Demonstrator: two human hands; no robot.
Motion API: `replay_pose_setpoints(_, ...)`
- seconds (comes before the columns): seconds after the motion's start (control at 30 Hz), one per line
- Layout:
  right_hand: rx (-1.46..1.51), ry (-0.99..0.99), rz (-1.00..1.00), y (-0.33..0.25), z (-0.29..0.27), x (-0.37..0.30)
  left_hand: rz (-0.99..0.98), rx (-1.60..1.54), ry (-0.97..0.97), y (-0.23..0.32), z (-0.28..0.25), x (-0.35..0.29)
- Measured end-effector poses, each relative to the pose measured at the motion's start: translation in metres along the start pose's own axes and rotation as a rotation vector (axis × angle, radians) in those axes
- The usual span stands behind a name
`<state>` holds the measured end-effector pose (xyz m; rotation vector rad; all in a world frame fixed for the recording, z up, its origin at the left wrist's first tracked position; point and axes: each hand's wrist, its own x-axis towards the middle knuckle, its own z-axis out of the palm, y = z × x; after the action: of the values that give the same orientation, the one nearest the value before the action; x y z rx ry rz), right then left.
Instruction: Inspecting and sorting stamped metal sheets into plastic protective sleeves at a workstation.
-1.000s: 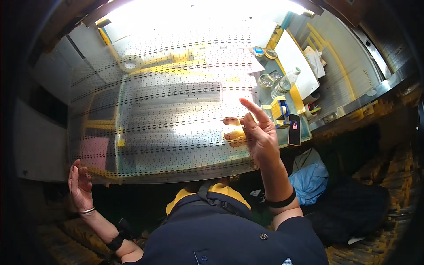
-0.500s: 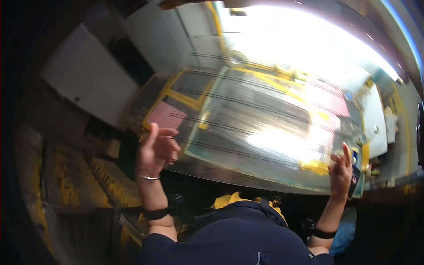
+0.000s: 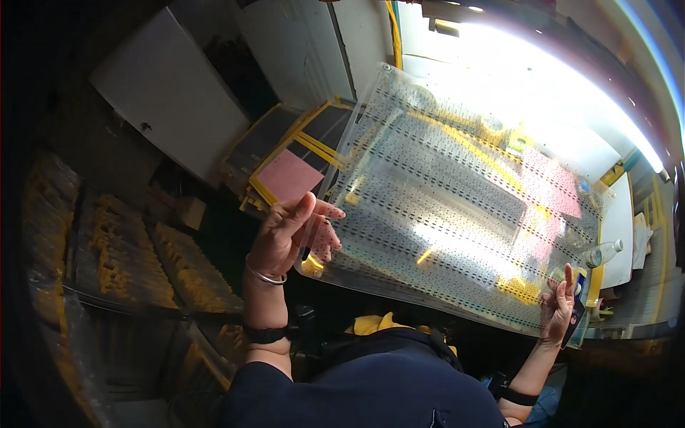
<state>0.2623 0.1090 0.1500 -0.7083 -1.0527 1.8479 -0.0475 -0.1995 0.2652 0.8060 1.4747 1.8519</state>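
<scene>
Yellow-streaked stacks [image 3: 123, 250] fill nine o'clock, and a pink sheet [image 3: 291, 176] lies at ten. A person's left hand [image 3: 284, 230], between eight and nine, grasps the edge of a clear, dash-patterned panel [image 3: 432, 157], thumb in front, fingers seen through it. The panel spreads from center toward three o'clock. At four, the right hand [image 3: 558, 310] grips its opposite edge; a clear bottle [image 3: 604, 252] shows just above, at three.
</scene>
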Motion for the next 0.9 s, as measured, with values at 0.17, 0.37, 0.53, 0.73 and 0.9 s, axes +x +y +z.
replay_pose_setpoints(0.17,0.017,-0.026,-0.025,0.001,-0.008,0.002,-0.016,-0.003,0.018,0.001,-0.002,-0.002)
replay_pose_setpoints(0.37,-0.015,-0.076,-0.079,0.007,-0.02,0.008,-0.009,0.007,0.052,-0.003,-0.005,-0.005)
replay_pose_setpoints(0.53,0.036,-0.046,-0.077,0.007,-0.023,0.007,0.049,0.06,0.009,-0.003,-0.009,-0.006)
replay_pose_setpoints(0.73,0.087,-0.077,-0.073,0.006,-0.029,0.007,0.002,0.077,-0.071,-0.007,-0.008,-0.01)
replay_pose_setpoints(0.9,-0.057,-0.071,-0.062,0.004,-0.024,0.007,-0.075,0.177,-0.061,-0.02,0.0,0.003)
